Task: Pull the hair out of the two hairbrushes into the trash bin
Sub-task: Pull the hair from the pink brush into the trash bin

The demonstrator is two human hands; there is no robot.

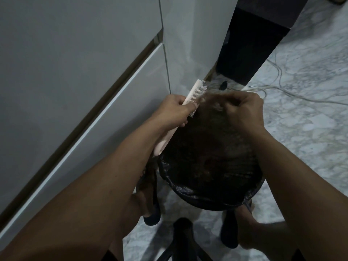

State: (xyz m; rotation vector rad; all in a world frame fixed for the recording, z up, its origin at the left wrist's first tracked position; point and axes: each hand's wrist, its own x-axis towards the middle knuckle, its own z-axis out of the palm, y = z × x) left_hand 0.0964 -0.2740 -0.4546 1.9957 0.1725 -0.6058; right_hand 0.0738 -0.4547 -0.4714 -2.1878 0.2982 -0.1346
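Crowding trash bin (211, 196): cabinet (75, 72), cables (301, 95), chair base (183, 234).

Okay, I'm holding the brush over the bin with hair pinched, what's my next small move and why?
Probably draw the right hand farther from the pink hairbrush: the hair clump stretches between them above the trash bin, so once freed it should drop in.

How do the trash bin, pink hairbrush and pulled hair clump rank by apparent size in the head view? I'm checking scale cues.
Largest to smallest:
1. trash bin
2. pink hairbrush
3. hair clump, blurred, so its extent is unsure
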